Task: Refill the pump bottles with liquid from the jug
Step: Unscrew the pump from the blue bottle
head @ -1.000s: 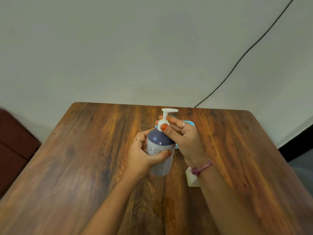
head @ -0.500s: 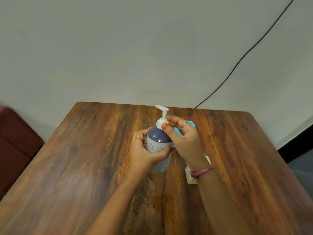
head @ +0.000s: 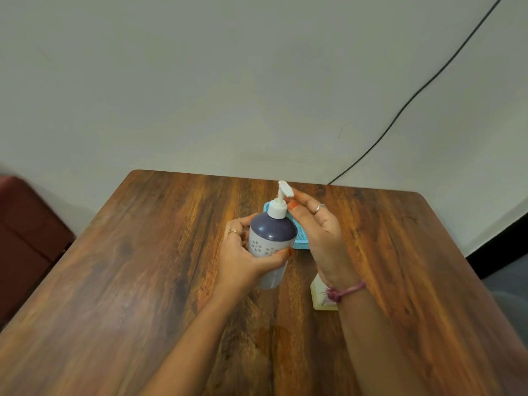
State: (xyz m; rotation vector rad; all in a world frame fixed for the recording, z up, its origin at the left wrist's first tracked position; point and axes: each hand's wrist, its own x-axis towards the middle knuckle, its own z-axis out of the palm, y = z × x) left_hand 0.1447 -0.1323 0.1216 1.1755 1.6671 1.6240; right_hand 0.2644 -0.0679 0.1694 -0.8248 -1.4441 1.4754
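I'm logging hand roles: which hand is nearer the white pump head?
Right. The right hand has its fingertips at the white pump head; the left hand grips the bottle body lower down.
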